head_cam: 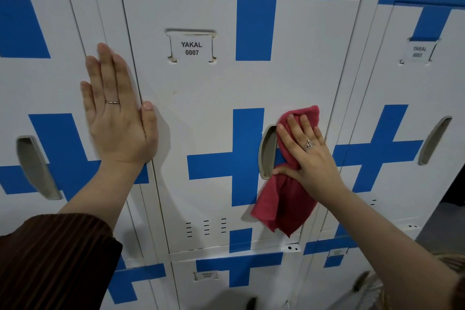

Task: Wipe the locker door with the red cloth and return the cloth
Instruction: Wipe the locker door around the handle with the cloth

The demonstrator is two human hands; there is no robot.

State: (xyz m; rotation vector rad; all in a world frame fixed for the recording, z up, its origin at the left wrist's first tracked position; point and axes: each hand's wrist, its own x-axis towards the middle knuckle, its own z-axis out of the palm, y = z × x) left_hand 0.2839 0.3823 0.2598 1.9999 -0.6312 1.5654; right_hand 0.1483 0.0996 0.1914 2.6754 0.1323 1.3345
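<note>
R hand (309,156) grips cloth (284,206) on door (214,98) by handle (268,151), seems mid-wipe; L hand (118,118) flat, fingers straight; cloth return still to do

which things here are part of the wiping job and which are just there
In the job: red cloth; locker door YAKAL 0007; right hand holding the cloth by the recessed handle; left hand flat at the door's left edge.
Just there: left neighbouring locker; right neighbouring locker; lower locker.
</note>
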